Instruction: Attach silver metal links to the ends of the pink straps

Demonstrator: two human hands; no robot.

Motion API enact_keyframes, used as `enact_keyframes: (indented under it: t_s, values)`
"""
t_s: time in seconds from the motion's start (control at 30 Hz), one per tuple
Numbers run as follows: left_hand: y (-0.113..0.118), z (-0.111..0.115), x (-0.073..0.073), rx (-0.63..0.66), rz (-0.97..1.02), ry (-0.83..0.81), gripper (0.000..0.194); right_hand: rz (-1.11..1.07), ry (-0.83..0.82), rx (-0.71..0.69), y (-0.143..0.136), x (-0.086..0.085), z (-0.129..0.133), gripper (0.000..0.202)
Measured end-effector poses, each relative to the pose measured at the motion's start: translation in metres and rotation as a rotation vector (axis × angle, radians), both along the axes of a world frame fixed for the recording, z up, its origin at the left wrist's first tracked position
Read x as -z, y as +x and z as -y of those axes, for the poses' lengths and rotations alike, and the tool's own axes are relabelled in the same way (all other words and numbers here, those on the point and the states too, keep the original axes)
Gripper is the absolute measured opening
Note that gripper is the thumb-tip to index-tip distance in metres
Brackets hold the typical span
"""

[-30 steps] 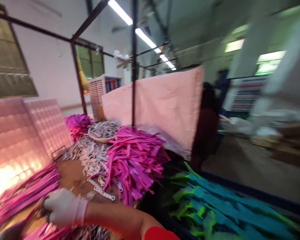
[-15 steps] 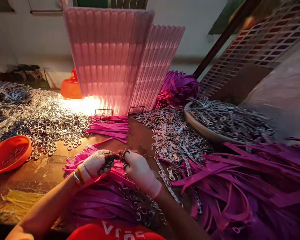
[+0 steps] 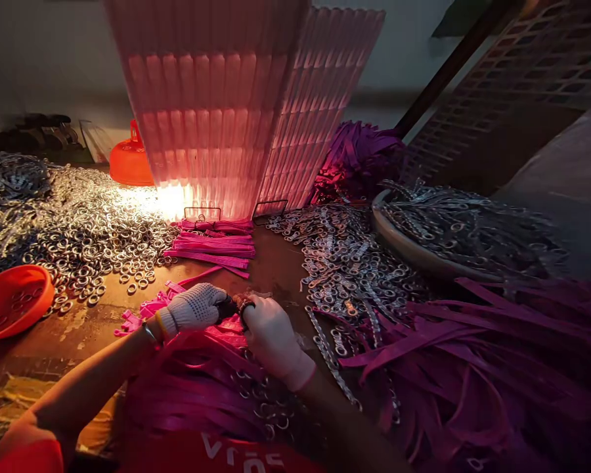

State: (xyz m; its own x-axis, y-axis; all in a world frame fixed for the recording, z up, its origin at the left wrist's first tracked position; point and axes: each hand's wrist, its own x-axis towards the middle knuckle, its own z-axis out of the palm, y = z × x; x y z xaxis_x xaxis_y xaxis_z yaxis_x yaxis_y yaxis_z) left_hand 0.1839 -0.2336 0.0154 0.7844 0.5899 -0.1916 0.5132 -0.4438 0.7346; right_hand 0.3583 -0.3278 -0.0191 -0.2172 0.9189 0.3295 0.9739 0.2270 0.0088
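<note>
My left hand (image 3: 194,307), in a dotted white work glove with dark fingertips, is closed in front of me. Facing it, my right hand (image 3: 274,338) in a plain pale glove is closed too, and a dark metal ring (image 3: 247,310) shows at its fingers. The fingertips of both hands meet; what the left one pinches is hidden. Beneath my wrists lies a heap of purple straps (image 3: 192,387), with several metal rings (image 3: 270,407) at its right side. Short pink strap ends (image 3: 150,305) spread out beside the left glove.
Loose rings (image 3: 103,243) are piled at the left near an orange bowl (image 3: 14,302) and a lit orange lamp (image 3: 131,161). Pink ribbed panels (image 3: 211,118) stand behind a strap bundle (image 3: 211,246). Metal clasps (image 3: 345,263), a full basin (image 3: 404,243) and more purple straps (image 3: 453,368) occupy the right.
The view has tipped downward and grown darker. My left hand has turned so that more of its dotted back shows. Both hands stay together at the same place.
</note>
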Motion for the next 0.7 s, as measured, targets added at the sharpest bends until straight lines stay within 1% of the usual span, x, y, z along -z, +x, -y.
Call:
enact_keyframes:
  t_s: [0.07, 0.1, 0.13, 0.17, 0.2, 0.27, 0.3, 0.33, 0.4, 0.47, 0.53, 0.57, 0.63, 0.7]
  values:
    - [0.003, -0.001, 0.0, 0.025, -0.024, -0.115, 0.012, 0.05, 0.066, -0.07, 0.006, 0.003, 0.0, 0.019]
    - [0.005, -0.001, 0.001, 0.024, -0.03, -0.18, 0.013, 0.061, 0.072, -0.103, 0.008, 0.003, 0.001, 0.019]
    - [0.007, 0.0, 0.001, 0.02, -0.029, -0.206, 0.014, 0.058, 0.062, -0.12, 0.011, 0.003, 0.0, 0.02]
    - [0.009, 0.001, 0.001, 0.015, -0.021, -0.197, 0.013, 0.043, 0.039, -0.12, 0.014, 0.003, 0.0, 0.02]
    - [0.011, 0.002, 0.001, 0.012, -0.009, -0.158, 0.013, 0.021, 0.009, -0.102, 0.015, 0.003, -0.001, 0.021]
    - [0.016, 0.003, 0.003, 0.021, 0.008, -0.025, 0.015, -0.023, -0.049, -0.042, 0.017, 0.007, -0.002, 0.023]
    - [0.017, 0.003, 0.005, 0.029, 0.006, 0.021, 0.015, -0.034, -0.069, -0.014, 0.017, 0.009, -0.003, 0.024]
    - [0.018, 0.002, 0.006, 0.037, -0.004, 0.03, 0.013, -0.033, -0.079, 0.004, 0.017, 0.012, -0.003, 0.024]
    - [0.016, -0.001, 0.011, 0.061, -0.041, -0.019, 0.011, -0.005, -0.08, -0.01, 0.015, 0.015, -0.003, 0.023]
    - [0.012, -0.005, 0.015, 0.08, -0.073, -0.101, 0.013, 0.041, -0.073, -0.07, 0.014, 0.016, -0.002, 0.023]
    - [0.008, -0.008, 0.019, 0.057, -0.061, -0.192, 0.017, 0.067, -0.076, -0.121, 0.014, 0.013, -0.003, 0.022]
    - [0.008, -0.008, 0.021, 0.04, -0.046, -0.208, 0.018, 0.066, -0.088, -0.13, 0.014, 0.011, -0.003, 0.022]
    - [0.01, -0.006, 0.024, 0.019, -0.023, -0.17, 0.015, 0.025, -0.135, -0.11, 0.015, 0.009, -0.006, 0.023]
    - [0.014, -0.002, 0.026, 0.013, -0.016, -0.084, 0.013, -0.067, -0.189, -0.051, 0.016, 0.011, -0.009, 0.027]
